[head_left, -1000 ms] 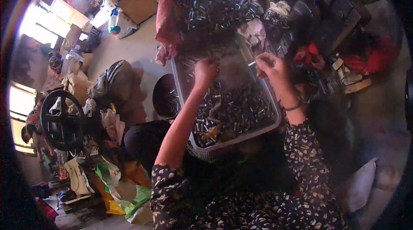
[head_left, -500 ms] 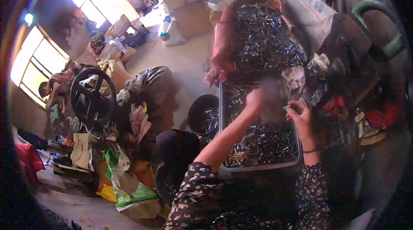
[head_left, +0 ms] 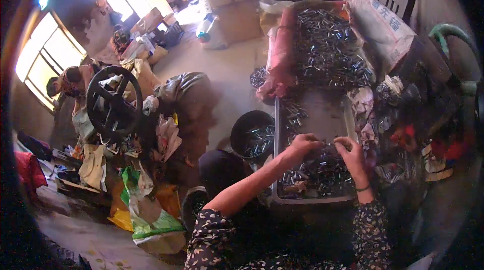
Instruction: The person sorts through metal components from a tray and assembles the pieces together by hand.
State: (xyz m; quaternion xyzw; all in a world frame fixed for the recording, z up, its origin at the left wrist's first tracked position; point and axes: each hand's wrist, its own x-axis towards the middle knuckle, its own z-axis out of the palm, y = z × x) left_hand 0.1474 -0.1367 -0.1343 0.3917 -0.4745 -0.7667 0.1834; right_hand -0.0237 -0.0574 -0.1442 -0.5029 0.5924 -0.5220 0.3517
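Over a grey-rimmed tray (head_left: 315, 201) my two hands meet, fingertips nearly touching. Between them is a small, shiny metal piece (head_left: 328, 144); its exact shape is too small to make out. My left hand (head_left: 305, 145) pinches at its left side. From the other side my right hand (head_left: 351, 155) closes thumb and fingers on it. Loose small metal tubes (head_left: 330, 171) lie heaped in the near part of the tray, below my hands. More tubes (head_left: 293, 111) lie along its far left side, beside a bare patch of tray bottom.
Beyond the tray, a pink-edged sack (head_left: 278, 63) holds a large heap of metal tubes (head_left: 330, 43). A dark bucket (head_left: 247, 131) with similar pieces stands left of the tray. Rags (head_left: 360, 101) lie along its right edge. A handwheel (head_left: 115, 101) and another person (head_left: 75, 81) are at left.
My left hand has come back from the middle of the tray to meet my right hand. The right hand keeps its pinch. The whole view has shifted slightly.
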